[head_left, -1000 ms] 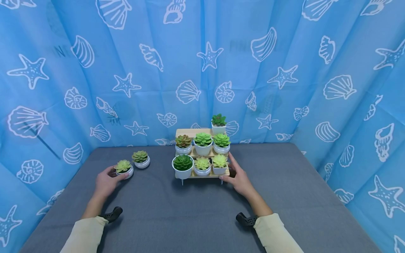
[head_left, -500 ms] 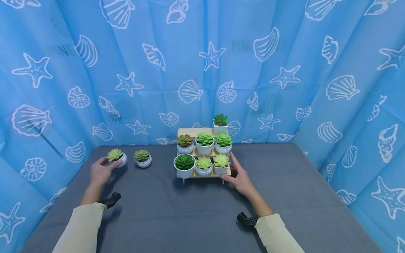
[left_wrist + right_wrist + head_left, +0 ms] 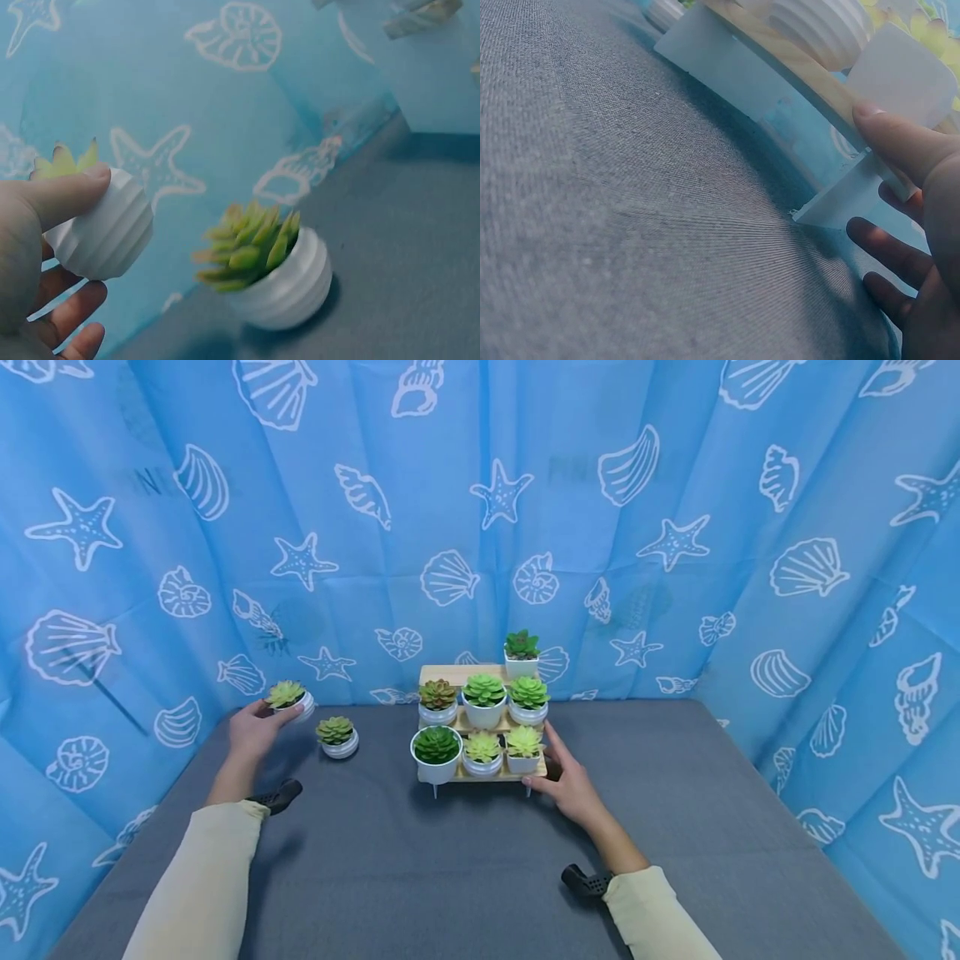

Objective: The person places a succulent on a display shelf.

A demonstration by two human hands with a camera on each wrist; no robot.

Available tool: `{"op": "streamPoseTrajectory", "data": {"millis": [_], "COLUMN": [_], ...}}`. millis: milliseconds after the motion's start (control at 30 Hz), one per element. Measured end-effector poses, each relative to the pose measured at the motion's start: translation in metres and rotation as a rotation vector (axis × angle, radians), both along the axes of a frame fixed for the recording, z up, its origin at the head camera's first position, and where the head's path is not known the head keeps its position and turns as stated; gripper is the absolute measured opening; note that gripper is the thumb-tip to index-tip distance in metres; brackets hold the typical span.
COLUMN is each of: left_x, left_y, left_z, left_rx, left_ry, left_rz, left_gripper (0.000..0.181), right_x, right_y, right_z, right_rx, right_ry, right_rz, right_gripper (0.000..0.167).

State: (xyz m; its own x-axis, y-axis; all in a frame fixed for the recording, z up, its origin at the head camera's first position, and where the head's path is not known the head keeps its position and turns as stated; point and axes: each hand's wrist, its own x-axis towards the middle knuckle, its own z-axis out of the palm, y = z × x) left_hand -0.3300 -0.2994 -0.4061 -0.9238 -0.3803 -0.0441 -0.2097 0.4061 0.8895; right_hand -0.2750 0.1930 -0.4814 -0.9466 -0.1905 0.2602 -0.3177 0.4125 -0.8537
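Observation:
My left hand [image 3: 253, 735] holds a small potted succulent [image 3: 287, 695], pale yellow-green in a ribbed white pot, raised above the table's far left. In the left wrist view the thumb lies over the pot's rim [image 3: 112, 225]. A second potted succulent [image 3: 337, 737] stands on the table just right of and below it. At the centre is a three-tier wooden plant stand [image 3: 450, 675] bearing several potted succulents. My right hand [image 3: 573, 787] grips the stand's lower right corner; its thumb presses the front edge of the bottom shelf [image 3: 802, 67], with fingers beneath and beside it.
On the top tier, a dark green succulent in a square pot [image 3: 521, 658] sits at the right; bare wood shows to its left. The two lower tiers are lined with pots. A grey cloth [image 3: 420, 877] covers the table. A blue shell-print curtain [image 3: 480, 527] hangs behind.
My left hand has lifted the potted succulent off the table, first left and away, then back rightward and higher. The right hand stays at the stand.

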Motion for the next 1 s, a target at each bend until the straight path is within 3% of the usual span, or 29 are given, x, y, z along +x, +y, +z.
{"op": "streamPoseTrajectory", "data": {"millis": [533, 767, 900, 1000], "left_x": [-0.016, -0.02, -0.022, -0.024], "left_y": [0.053, 0.079, 0.09, 0.098], "left_z": [0.032, 0.043, 0.046, 0.048], "left_rx": [-0.033, -0.022, -0.025, -0.041], "left_ry": [0.107, 0.107, 0.108, 0.117], "left_rz": [-0.16, -0.211, -0.232, -0.245], "left_gripper": [0.089, 0.088, 0.084, 0.083], "right_x": [0.0, 0.024, 0.024, 0.016], "right_y": [0.0, -0.007, -0.008, -0.006], "right_z": [0.001, 0.038, 0.036, 0.025], "right_rx": [-0.018, -0.051, -0.027, -0.041], "right_ry": [-0.019, -0.016, -0.015, -0.002], "right_rz": [-0.002, 0.048, 0.042, 0.04], "right_gripper": [0.1, 0.095, 0.095, 0.096]}}
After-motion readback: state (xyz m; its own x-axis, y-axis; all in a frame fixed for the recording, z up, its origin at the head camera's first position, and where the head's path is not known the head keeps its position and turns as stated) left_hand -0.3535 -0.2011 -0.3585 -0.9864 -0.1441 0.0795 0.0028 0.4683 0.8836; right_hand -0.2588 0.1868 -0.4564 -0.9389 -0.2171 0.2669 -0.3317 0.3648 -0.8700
